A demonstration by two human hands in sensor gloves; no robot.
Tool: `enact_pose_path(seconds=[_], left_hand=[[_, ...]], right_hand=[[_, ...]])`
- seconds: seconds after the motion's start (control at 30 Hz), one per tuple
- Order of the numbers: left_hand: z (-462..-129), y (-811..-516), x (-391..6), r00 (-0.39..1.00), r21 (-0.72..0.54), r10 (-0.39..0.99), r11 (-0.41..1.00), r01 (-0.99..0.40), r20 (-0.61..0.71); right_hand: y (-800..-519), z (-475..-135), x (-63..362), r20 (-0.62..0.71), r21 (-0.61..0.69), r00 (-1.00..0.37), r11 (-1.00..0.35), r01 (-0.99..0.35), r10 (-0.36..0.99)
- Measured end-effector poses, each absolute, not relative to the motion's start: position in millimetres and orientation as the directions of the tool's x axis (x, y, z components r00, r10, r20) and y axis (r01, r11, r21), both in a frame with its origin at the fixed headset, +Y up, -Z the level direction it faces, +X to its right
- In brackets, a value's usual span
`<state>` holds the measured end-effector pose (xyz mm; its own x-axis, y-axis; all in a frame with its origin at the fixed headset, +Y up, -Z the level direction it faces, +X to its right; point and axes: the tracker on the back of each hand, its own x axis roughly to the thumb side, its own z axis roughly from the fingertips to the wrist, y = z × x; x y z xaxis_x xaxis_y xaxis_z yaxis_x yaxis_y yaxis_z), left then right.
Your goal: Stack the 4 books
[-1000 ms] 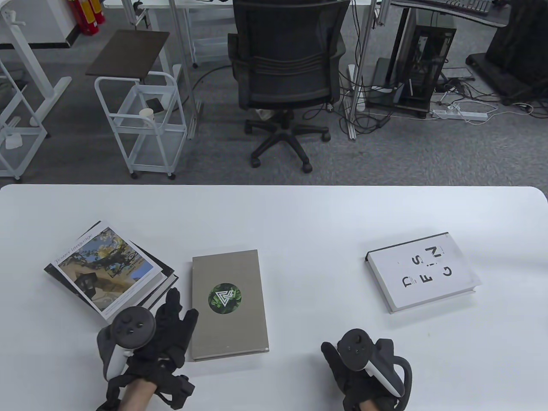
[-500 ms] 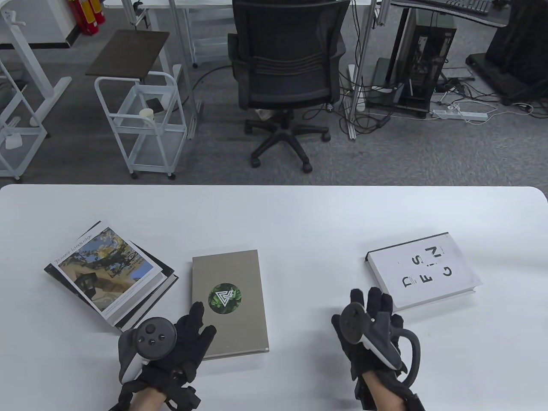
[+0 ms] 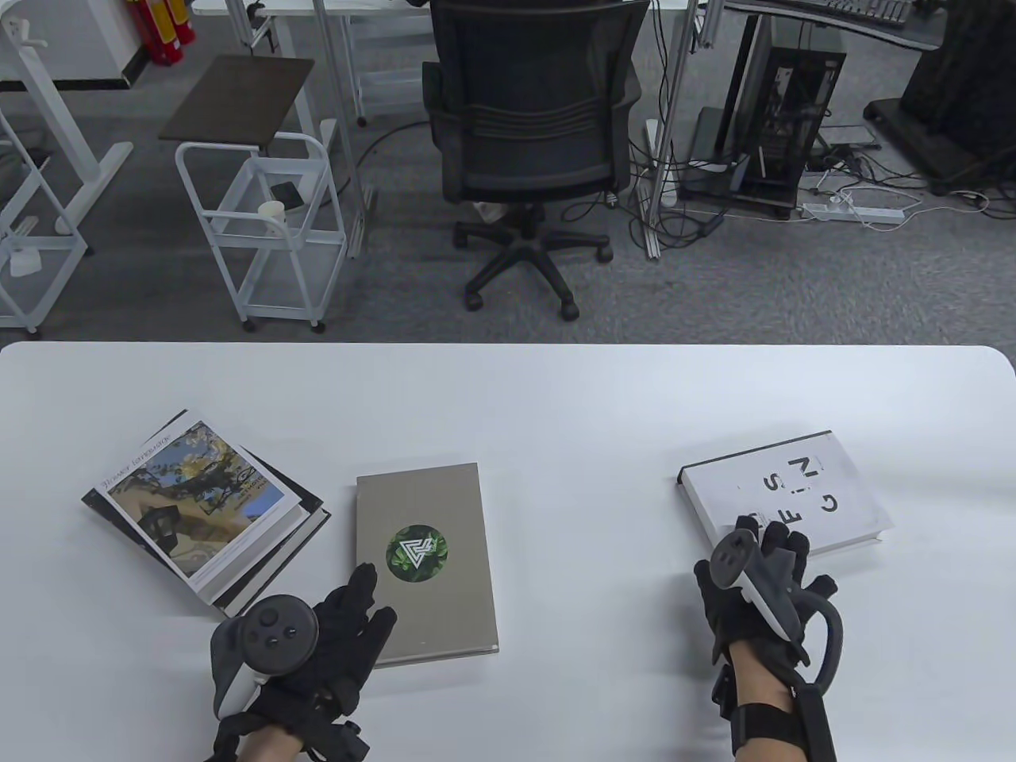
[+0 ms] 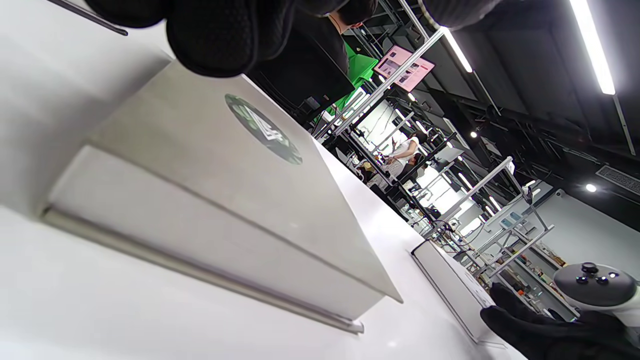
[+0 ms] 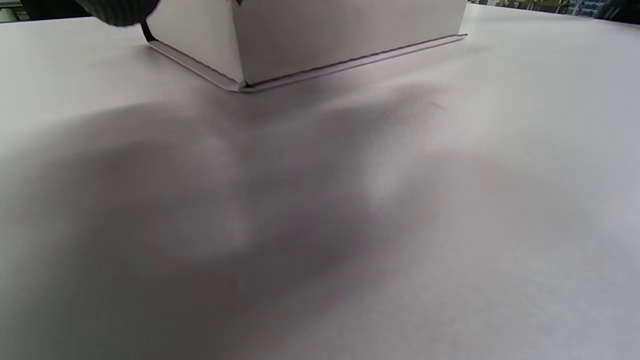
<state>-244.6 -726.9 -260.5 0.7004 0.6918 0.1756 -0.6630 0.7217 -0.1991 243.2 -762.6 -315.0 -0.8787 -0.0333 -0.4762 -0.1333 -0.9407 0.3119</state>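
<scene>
Four books on the white worktop (image 3: 556,397). Two are already piled near the left edge: a photo-cover book (image 3: 194,496) lies askew on a dark book (image 3: 305,520), whose corners stick out beneath it. Just beside that pile, toward the middle, a grey book (image 3: 425,559) with a round green emblem lies flat, its short side toward the near edge. Well apart, toward the right edge, a white book (image 3: 786,504) with scattered black letters lies flat and slightly rotated.

Left hand (image 3: 317,643): fingers (image 3: 361,591) spread, extended over the grey book's near left corner. In the left wrist view the fingertips (image 4: 220,35) hang just over the cover; contact or a small gap, cannot tell.

Right hand (image 3: 758,595): fingers (image 3: 782,544) extended and slightly spread over the white book's near left corner, covering part of the lettering. The right wrist view shows that corner (image 5: 240,82) flat on the worktop, one fingertip (image 5: 120,12) at the top edge. Whether the fingers press on the cover, cannot tell. Neither hand grips anything.
</scene>
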Motion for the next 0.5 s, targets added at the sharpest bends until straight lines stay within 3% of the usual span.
enact_pose_path(seconds=[0.37,0.5], left_hand=[[-261,-730,-242,0.704,-0.218,0.691,0.721,-0.658,0.161],[-262,-730,-241,0.701,-0.222,0.696,0.716,-0.662,0.155]], right_hand=[[-761,-314,240,-0.453,0.309,-0.891,-0.942,-0.133,-0.023],[-759,-312,228,-0.375,0.311,-0.923,-0.950,-0.038,-0.086]])
